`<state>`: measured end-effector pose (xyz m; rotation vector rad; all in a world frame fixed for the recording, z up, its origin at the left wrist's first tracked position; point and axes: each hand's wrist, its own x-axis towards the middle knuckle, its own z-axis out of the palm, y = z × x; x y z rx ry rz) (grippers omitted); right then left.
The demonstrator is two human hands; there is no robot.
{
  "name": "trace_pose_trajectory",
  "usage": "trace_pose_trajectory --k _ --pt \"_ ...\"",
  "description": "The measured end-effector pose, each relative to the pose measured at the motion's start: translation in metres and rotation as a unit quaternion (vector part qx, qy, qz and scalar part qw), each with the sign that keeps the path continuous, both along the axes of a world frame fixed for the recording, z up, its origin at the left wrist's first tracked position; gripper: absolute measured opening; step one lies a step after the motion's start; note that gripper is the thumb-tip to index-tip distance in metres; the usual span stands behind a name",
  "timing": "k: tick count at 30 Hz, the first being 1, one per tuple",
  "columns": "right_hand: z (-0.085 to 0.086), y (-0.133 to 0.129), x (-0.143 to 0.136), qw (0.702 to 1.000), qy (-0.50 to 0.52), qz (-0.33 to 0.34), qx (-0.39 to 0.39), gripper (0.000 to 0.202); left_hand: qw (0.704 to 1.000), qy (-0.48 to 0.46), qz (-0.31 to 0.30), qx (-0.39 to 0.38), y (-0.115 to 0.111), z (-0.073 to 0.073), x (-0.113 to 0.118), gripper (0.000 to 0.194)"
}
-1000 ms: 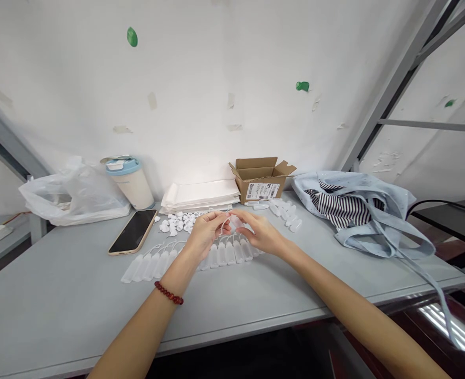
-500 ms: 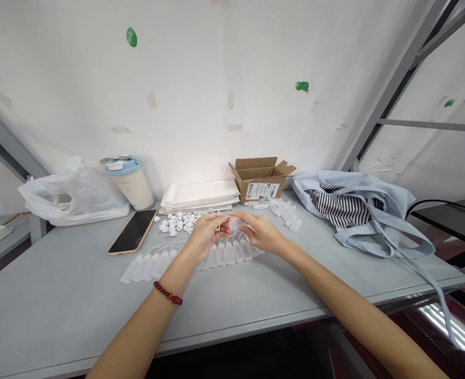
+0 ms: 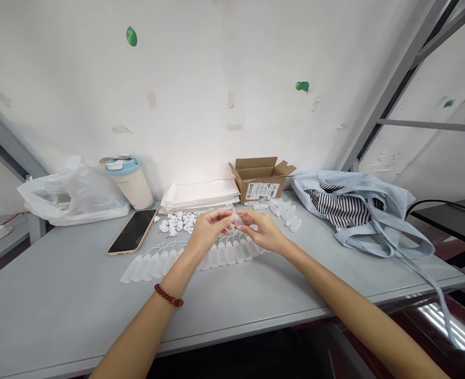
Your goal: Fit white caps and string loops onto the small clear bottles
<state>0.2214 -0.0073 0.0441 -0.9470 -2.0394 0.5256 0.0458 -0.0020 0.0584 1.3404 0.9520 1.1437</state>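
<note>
My left hand (image 3: 210, 230) and my right hand (image 3: 263, 230) meet above the middle of the desk. Between their fingertips is a small translucent plastic piece (image 3: 238, 219), with a white loop (image 3: 233, 208) standing up from it. The right fingers pinch the translucent piece; the left fingers are closed at its looped end. Just below the hands lies a row of translucent tags (image 3: 226, 253) with white loops, partly covered by the left hand. Small white caps (image 3: 177, 222) are heaped left of the hands. Several clear pieces without loops (image 3: 285, 210) lie to the right.
A phone (image 3: 133, 232), a cup with a blue lid (image 3: 132, 184) and a plastic bag (image 3: 74, 195) are at the left. White sheets (image 3: 201, 195) and an open cardboard box (image 3: 261, 184) stand at the back. A light blue cloth bag (image 3: 359, 205) lies at the right.
Both hands have drawn together, and the left fingers have closed onto the looped end. The loop, earlier bent beside the left fingers, now points up between the hands.
</note>
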Motion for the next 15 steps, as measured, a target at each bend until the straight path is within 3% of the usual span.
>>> trace_pose_trajectory --k 3,7,12,15 --pt "0.002 -0.002 -0.001 0.996 0.06 0.023 -0.067 0.03 1.0 0.017 0.006 0.01 0.0 0.0 0.0 0.025" --pt "0.006 -0.004 -0.003 0.969 0.158 0.074 -0.177 0.033 0.996 0.062 0.036 0.052 -0.001 -0.002 0.001 0.024" --pt "0.013 -0.005 -0.002 0.936 0.218 0.111 -0.252 0.032 0.961 0.128 0.091 0.227 -0.008 -0.004 0.004 0.019" --pt "0.015 -0.004 0.0 0.926 0.247 0.108 -0.265 0.031 0.928 0.176 0.087 0.316 -0.011 -0.006 0.006 0.024"
